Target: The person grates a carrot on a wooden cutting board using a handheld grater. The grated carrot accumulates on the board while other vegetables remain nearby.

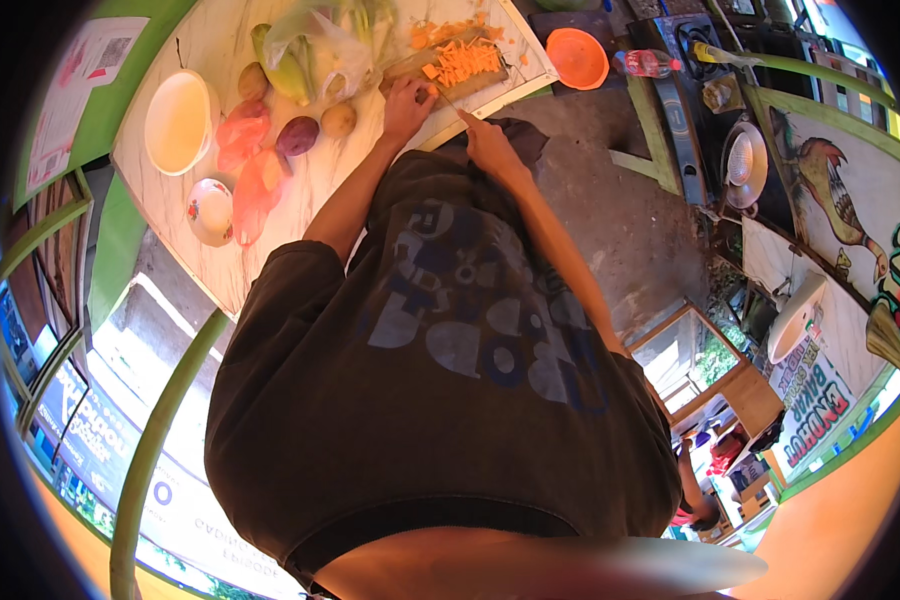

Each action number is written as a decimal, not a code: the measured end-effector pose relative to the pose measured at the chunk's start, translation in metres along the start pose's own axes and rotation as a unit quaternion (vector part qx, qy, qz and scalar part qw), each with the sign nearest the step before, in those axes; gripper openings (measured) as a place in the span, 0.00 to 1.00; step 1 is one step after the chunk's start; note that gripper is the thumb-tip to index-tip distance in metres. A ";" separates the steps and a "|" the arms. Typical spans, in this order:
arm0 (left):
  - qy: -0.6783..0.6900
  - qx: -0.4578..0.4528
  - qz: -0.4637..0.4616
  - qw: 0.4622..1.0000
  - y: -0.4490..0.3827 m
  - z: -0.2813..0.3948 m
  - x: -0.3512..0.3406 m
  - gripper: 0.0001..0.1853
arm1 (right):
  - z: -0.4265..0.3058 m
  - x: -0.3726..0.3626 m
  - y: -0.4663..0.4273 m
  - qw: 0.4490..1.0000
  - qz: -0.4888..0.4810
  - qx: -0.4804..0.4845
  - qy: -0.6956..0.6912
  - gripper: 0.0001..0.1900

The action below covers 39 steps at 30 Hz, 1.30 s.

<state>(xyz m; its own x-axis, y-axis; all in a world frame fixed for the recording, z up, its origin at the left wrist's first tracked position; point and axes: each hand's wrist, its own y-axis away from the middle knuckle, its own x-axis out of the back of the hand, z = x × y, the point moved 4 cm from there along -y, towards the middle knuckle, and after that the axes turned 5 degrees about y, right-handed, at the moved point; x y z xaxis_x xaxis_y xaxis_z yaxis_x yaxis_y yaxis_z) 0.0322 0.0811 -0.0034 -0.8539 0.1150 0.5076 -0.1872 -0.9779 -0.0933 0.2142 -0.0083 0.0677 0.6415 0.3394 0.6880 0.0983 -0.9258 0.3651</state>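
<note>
My left hand (407,109) presses orange pieces, seemingly carrot, against the near left part of a wooden cutting board (461,88). In my right hand (493,148) is a knife (448,100), its blade pointing toward the left fingertips. Orange sticks (469,64) are heaped on the board, and thin orange scraps (424,34) lie along its far side. Left of my left hand are a round brown potato-like vegetable (339,120) and a purple one (298,136). A clear plastic bag (322,49) lies beside a pale green vegetable (285,71).
The marble-patterned table (322,176) holds a white tub (180,124), a floral bowl (210,212) and red plastic bags (253,187). Beyond its right corner are an orange basin (577,58), a plastic bottle (647,64) and a stove (679,112). Another person (694,487) is far off at lower right.
</note>
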 end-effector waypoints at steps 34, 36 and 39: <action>-0.007 -0.020 -0.010 1.000 -0.002 -0.012 -0.005 0.13 | 0.004 -0.011 -0.007 0.999 0.033 -0.039 0.014 0.25; -0.003 -0.019 -0.007 1.000 -0.001 -0.012 -0.006 0.13 | 0.004 -0.011 -0.004 0.998 0.044 -0.043 0.014 0.25; 0.004 -0.029 0.000 1.000 -0.001 -0.012 -0.004 0.13 | 0.002 -0.006 0.000 0.999 0.040 -0.026 -0.013 0.25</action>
<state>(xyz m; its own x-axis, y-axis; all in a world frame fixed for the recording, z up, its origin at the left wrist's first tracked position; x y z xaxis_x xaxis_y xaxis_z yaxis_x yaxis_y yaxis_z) 0.0302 0.0836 -0.0157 -0.8573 0.1162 0.5015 -0.2150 -0.9660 -0.1436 0.2119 -0.0104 0.0617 0.6648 0.2592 0.7006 0.0063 -0.9398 0.3418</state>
